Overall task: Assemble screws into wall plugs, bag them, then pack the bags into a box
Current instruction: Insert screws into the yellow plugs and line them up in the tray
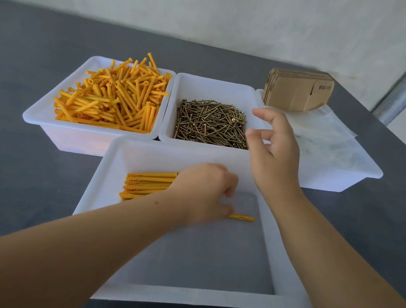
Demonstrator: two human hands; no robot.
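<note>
My left hand (203, 194) pinches a plug (242, 217) lying crosswise, tip toward my right hand (274, 149), which hangs loosely open, empty, beside the screws (212, 124).

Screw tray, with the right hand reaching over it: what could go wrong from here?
1. The brass-coloured wood screws lie tangled in their white plastic tray; the open right hand may lift several or get pricked.
2. The left hand holds one orange plastic wall plug by its end; it could slip or tilt during insertion.
3. The left forearm crosses the row of orange plugs and may scatter them.
</note>
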